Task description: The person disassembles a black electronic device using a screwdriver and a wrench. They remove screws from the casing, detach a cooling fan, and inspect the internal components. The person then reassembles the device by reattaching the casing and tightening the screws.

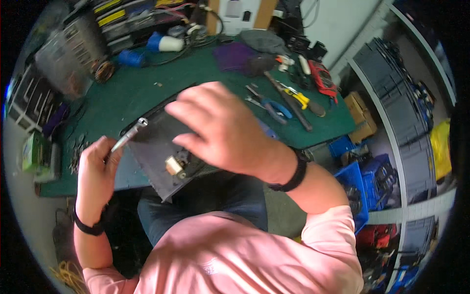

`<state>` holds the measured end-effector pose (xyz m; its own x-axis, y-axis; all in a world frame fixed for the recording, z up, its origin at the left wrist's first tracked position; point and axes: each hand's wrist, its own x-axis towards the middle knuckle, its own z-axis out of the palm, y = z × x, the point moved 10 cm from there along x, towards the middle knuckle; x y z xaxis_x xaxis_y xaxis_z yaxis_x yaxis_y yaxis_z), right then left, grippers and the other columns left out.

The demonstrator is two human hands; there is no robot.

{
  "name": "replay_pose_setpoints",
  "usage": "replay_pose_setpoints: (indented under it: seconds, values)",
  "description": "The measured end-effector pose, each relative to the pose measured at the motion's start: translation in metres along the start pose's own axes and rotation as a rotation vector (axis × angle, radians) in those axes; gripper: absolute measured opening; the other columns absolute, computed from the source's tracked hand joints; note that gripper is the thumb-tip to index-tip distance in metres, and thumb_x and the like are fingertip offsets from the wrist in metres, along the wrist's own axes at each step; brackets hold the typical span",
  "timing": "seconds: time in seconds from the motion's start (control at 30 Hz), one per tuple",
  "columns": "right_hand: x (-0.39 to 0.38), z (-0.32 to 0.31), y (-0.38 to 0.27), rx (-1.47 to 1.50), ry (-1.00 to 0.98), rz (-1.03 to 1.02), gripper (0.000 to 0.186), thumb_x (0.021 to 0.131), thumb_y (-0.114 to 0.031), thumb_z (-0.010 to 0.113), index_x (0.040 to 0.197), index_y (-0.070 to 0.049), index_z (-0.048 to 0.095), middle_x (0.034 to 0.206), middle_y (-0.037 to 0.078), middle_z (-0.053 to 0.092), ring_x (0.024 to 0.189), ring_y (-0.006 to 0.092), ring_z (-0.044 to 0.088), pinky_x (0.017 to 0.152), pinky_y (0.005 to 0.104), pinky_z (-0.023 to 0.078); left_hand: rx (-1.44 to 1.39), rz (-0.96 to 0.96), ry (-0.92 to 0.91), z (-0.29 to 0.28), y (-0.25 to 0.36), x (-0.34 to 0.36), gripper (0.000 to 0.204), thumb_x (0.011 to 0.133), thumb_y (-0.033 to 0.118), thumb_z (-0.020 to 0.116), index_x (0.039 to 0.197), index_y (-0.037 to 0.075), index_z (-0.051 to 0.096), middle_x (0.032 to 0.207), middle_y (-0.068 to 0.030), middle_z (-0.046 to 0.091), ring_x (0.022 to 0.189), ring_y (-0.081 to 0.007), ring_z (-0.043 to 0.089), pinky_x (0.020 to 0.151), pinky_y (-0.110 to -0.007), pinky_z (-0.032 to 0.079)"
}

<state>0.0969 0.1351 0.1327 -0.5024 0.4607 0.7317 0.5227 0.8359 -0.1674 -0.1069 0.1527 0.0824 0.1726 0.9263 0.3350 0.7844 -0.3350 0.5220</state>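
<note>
One left hand has its grip closed around a silver metal tool, above the green worktop; next, a brass-coloured block lies on a dark mat; then the blurred right hand hovers, its grip loosely open, seemingly empty.

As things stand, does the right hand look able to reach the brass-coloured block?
Probably yes: the right hand looks open and empty, though blurred, and nothing visible covers the brass-coloured block.
</note>
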Motion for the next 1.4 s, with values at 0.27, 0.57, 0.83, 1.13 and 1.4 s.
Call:
replay_pose_setpoints:
  seconds: [0.27,0.57,0.83,1.13,1.4]
  values:
    - [-0.017,0.004,0.005,-0.161,-0.189,-0.03,0.011,0.082,-0.017,0.056,0.087,-0.007,0.058,0.077,0.009,0.055,0.07,0.0268,0.06,0.061,0.0389,0.048,-0.19,0.358,-0.111,0.04,0.105,0.019,0.016,0.082,0.006,0.066,0.095,-0.002,0.064,0.08,-0.017,0.061,0.072,-0.032,0.06,0.065,-0.036,0.047]
    - [-0.127,-0.046,0.224,-0.477,-0.425,0.66,0.033,0.098,-0.027,0.048,0.112,-0.002,0.064,0.102,0.022,0.066,0.097,0.0378,0.063,0.084,0.0404,0.048,-0.327,0.018,0.154,0.008,-0.003,-0.035,0.042,0.079,0.014,0.076,0.116,0.0,0.063,0.101,-0.0049,0.06,0.085,-0.0128,0.054,0.076,-0.025,0.044]
    - [-0.191,-0.032,0.322,-0.588,-0.441,0.822,0.035,0.094,-0.018,0.048,0.12,0.001,0.059,0.115,0.029,0.061,0.11,0.0441,0.056,0.092,0.0452,0.046,-0.217,0.133,0.001,0.054,-0.014,-0.081,0.054,0.054,0.018,0.087,0.102,0.002,0.066,0.095,-0.0126,0.06,0.085,-0.0284,0.057,0.077,-0.035,0.047]
    - [-0.052,-0.012,0.12,-0.023,-0.372,0.593,0.032,0.079,-0.013,0.073,0.109,-0.003,0.066,0.11,0.01,0.065,0.098,0.0201,0.062,0.085,0.03,0.047,-0.019,0.415,-0.025,0.089,0.024,-0.082,0.047,0.059,0.021,0.081,0.099,0.002,0.065,0.101,-0.0117,0.058,0.095,-0.0319,0.056,0.085,-0.044,0.046]
    - [-0.02,0.096,0.021,-0.112,-0.697,-0.128,0.023,0.069,-0.008,0.071,0.09,-0.005,0.066,0.096,0.011,0.065,0.097,0.0317,0.061,0.082,0.0408,0.05,0.039,0.444,0.038,0.104,0.03,-0.079,0.033,0.065,0.013,0.076,0.093,0.004,0.063,0.1,-0.01,0.058,0.095,-0.03,0.057,0.084,-0.043,0.046]
